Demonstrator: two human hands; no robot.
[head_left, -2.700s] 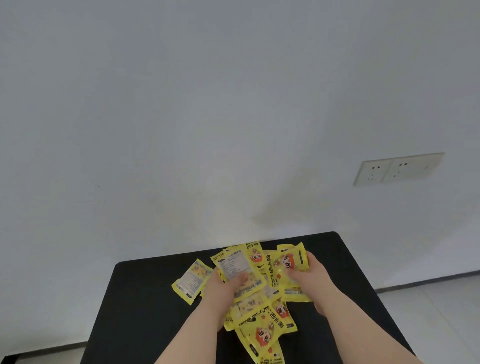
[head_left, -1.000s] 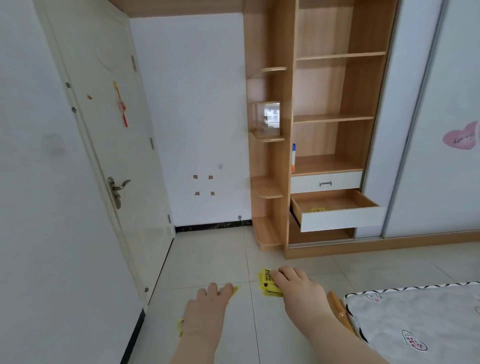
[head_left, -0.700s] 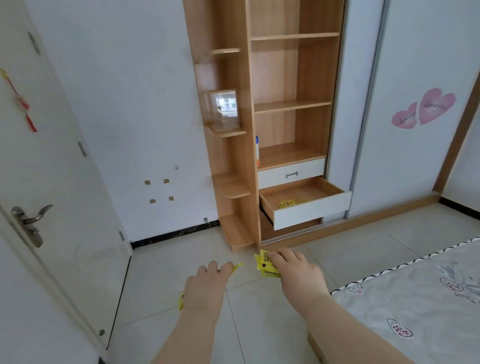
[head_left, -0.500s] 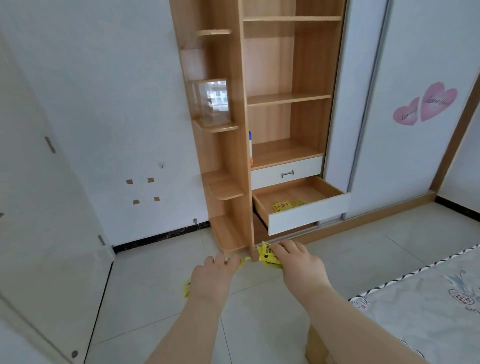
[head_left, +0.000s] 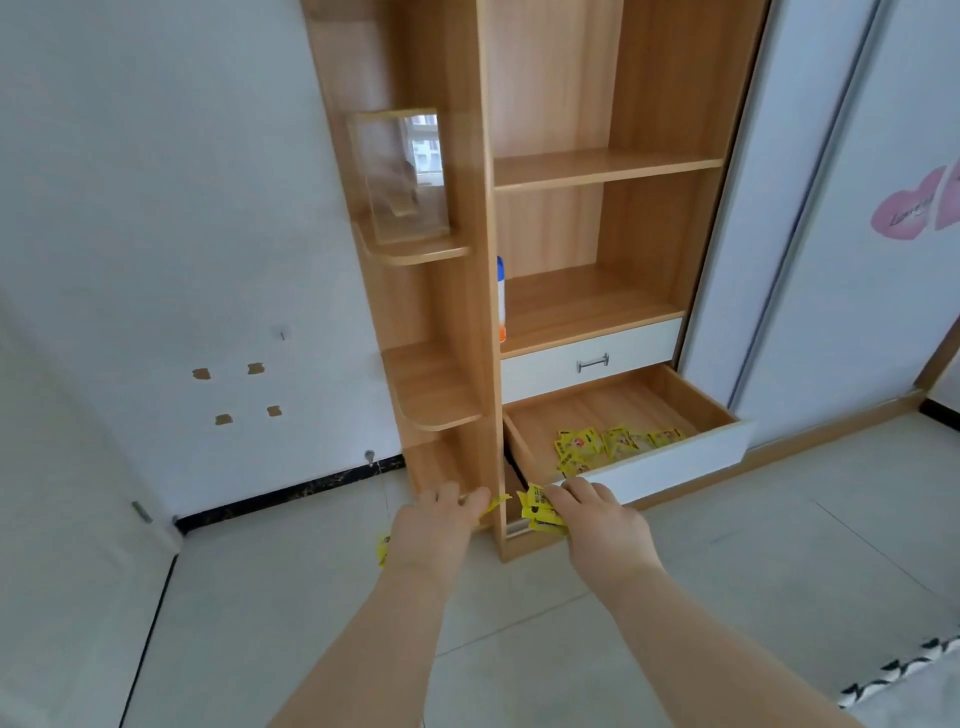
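Note:
My left hand (head_left: 434, 530) grips yellow snack packets (head_left: 491, 505); only their corners stick out past the fingers and at the wrist. My right hand (head_left: 602, 525) grips another bunch of yellow packets (head_left: 537, 512). Both hands are held out in front of me, above the tiled floor, just short of the wooden shelf unit (head_left: 483, 312). Its lower drawer (head_left: 675, 457) stands pulled open, and several yellow packets (head_left: 597, 444) lie inside near the white front panel. My right hand is close to the drawer's left front corner.
A shut white drawer (head_left: 592, 361) sits above the open one. A clear box (head_left: 400, 176) stands on a side shelf and a bottle (head_left: 501, 299) on an inner shelf. White sliding doors (head_left: 841, 260) are to the right, a mattress edge (head_left: 909, 670) at bottom right.
I picked up packets from a black table, turned and walked toward the shelf unit. The open drawer has come much closer; both hands keep hold of their packets.

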